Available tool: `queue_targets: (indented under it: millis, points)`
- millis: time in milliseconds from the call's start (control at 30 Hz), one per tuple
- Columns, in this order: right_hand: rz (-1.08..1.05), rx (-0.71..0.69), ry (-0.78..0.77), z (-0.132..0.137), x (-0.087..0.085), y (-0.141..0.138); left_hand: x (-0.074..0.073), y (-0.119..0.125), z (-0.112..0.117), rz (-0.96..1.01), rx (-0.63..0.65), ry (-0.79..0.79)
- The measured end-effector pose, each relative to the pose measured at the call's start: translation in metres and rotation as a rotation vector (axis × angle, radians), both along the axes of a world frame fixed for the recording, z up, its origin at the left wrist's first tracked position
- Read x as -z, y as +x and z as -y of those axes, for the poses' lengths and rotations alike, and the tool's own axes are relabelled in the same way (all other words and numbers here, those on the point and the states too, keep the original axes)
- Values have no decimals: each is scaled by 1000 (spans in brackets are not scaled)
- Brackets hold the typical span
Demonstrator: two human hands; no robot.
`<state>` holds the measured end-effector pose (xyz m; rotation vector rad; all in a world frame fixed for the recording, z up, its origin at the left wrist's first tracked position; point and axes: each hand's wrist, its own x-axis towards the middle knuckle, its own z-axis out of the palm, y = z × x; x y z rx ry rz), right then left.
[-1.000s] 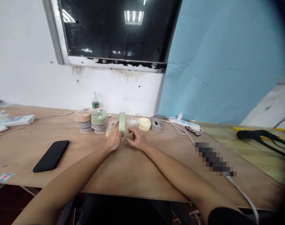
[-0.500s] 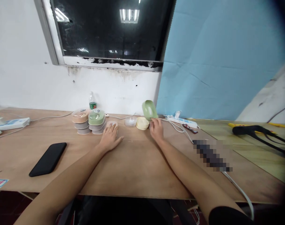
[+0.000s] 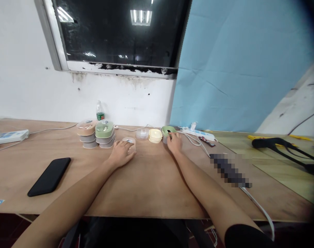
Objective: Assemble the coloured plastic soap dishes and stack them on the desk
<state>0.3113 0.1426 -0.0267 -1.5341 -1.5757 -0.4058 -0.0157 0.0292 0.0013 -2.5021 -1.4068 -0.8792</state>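
Observation:
My left hand [image 3: 122, 153] rests on the table with its fingers and thumb around a clear plastic lid [image 3: 131, 141], which bears a small label. Farther right, my right hand [image 3: 174, 143] has its fingers at the near rim of a green oval container [image 3: 168, 129]. Something greyish shows under this container, partly behind the fingers. Between the hands stand nested cream-yellow containers [image 3: 155, 135] and another clear lid [image 3: 142, 134]. To the left are two stacks of lidded boxes over grey tiers, one peach-topped [image 3: 86, 127], one green-topped [image 3: 104, 130].
A plastic bottle [image 3: 100, 112] stands by the wall behind the stacks. A black phone [image 3: 50, 176] lies at left. Power strips [image 3: 202, 134] and white cables run along the back. A pixelated dark object [image 3: 229, 170] and a black strap [image 3: 278, 144] lie at right.
My right hand has lowered the green container from a tilted, raised position to beside the yellow ones. The clear lid under my left hand has shifted slightly right and toward me.

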Motion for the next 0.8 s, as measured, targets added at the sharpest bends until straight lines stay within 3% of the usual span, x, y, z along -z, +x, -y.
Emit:
queue_targets:
  millis: [133, 267, 433, 800]
  points:
    - [-17, -32, 44, -1, 0, 1, 2, -1, -1, 7, -118, -8]
    - [-54, -59, 55, -3, 1, 3, 7, -5, -6, 39, -258, -133]
    - [-89, -82, 74, -4, 1, 3, 11, -8, -9, 115, -211, -281]
    - [-112, -117, 112, 5, -4, -9, 9, -7, -8, 154, -182, -303]
